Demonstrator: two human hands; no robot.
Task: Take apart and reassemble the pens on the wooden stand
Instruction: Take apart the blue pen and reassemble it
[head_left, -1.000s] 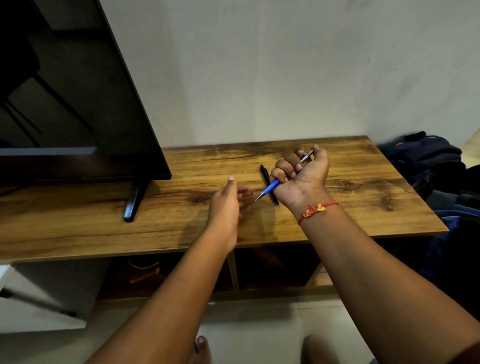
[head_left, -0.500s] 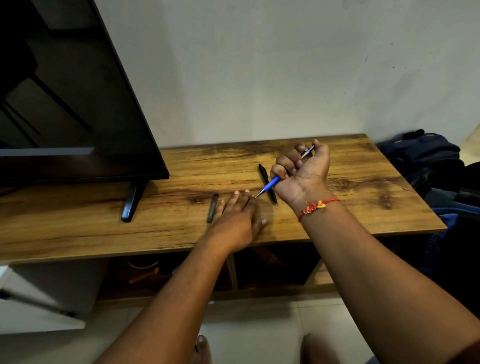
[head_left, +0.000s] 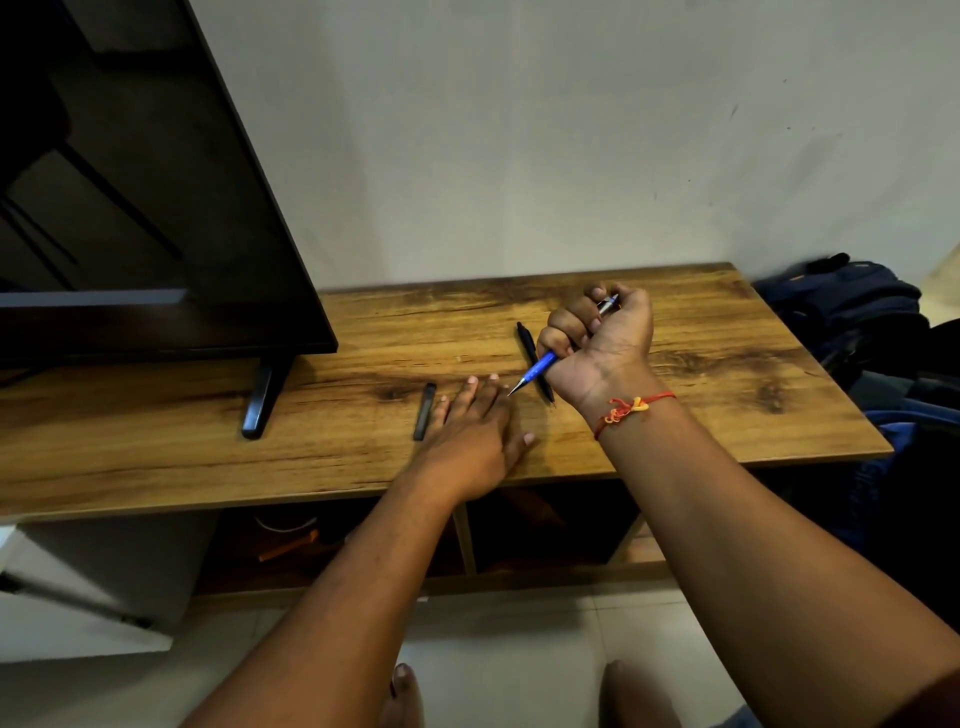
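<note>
My right hand (head_left: 602, 343) is closed around a blue pen (head_left: 540, 370); its metal tip points down-left and its silver end sticks out above my fist. A black pen (head_left: 530, 353) lies on the wooden stand (head_left: 701, 395) just behind that hand, partly hidden by it. My left hand (head_left: 475, 431) rests flat on the stand with its fingers spread and nothing in it. A black pen cap (head_left: 424, 411) lies on the wood right beside my left fingertips.
A large black TV (head_left: 130, 208) stands on the left of the stand, its foot (head_left: 260, 400) close to the cap. Dark blue bags (head_left: 852, 312) are piled past the right end. Open shelves lie under the top; my feet are on the tiled floor.
My left hand lowered from a raised, closed pose and now lies flat on the stand. The black cap now lies on the wood beside it. My right hand has kept its hold on the blue pen.
</note>
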